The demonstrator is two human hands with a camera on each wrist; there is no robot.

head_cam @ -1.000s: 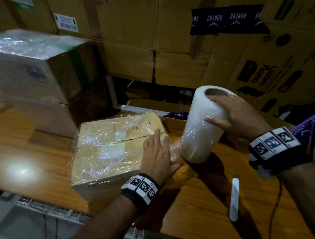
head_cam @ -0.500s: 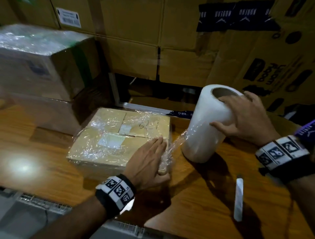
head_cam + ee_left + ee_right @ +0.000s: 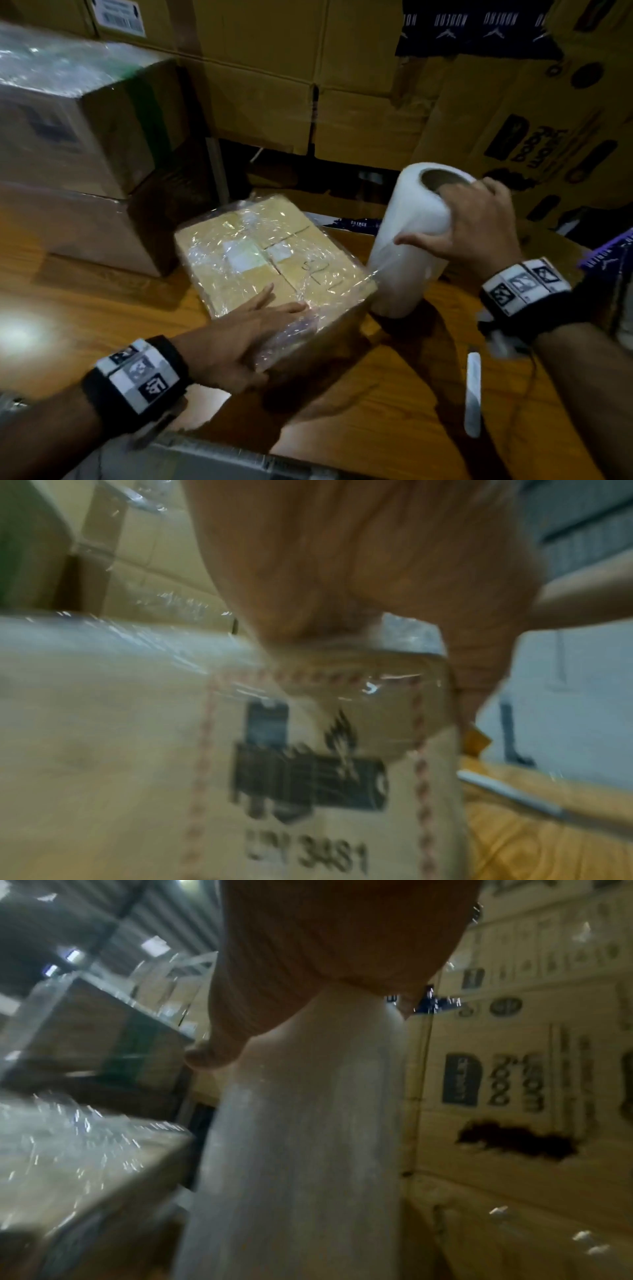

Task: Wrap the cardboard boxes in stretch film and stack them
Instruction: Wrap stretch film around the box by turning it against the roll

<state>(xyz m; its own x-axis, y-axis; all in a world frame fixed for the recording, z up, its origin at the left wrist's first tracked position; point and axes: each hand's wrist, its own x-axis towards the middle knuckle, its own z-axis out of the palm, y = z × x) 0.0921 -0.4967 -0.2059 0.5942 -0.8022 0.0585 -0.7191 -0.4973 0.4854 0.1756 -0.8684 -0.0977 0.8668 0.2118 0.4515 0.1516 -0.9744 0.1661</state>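
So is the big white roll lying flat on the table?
No, the white roll stands upright on its end on the table, with the right hand holding its top.

Small tan cardboard box [image 3: 270, 260], film-wrapped, skewed mid-table; upright white stretch-film roll [image 3: 407, 240] just beside, film strip joining them.

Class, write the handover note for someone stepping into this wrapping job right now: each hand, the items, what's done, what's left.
Left hand: fingers straight on the small cardboard box, thumb at its near corner.
Right hand: grips the top of the stretch film roll, upright on the table.
Film runs from roll to box.
Done: film covers the box top.
Left: finish wrapping, cut the film, stack on the wrapped boxes at left.
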